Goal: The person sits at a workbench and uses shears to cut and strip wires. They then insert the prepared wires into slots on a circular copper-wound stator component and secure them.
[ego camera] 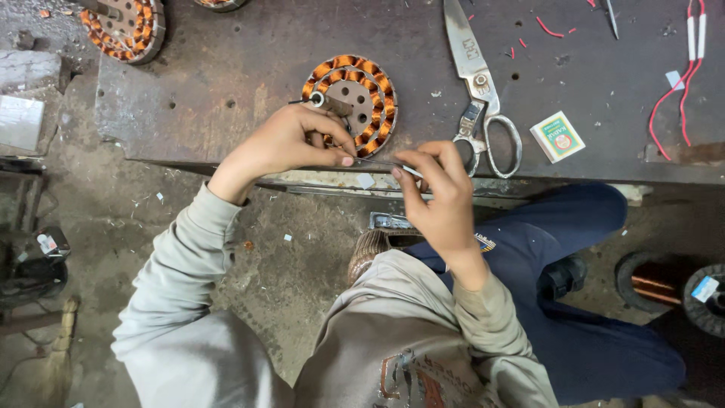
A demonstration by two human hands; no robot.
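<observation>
My left hand (pixel 291 143) and right hand (pixel 438 193) pinch a thin wire (pixel 377 162) between them, just before a copper-wound stator (pixel 352 94) on the scuffed dark metal tabletop (pixel 226 83); scissors (pixel 479 91) lie near, dusty concrete floor (pixel 121 219) below.

Pale grey sweatshirt with long ribbed-cuff sleeves and a printed chest, dark blue trousers, bare hands (pixel 445 200)

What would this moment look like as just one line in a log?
left hand: pinching thin wire | right hand: pinching same wire | copper-wound stator: on bench, behind left hand | scissors: right of stator
</observation>
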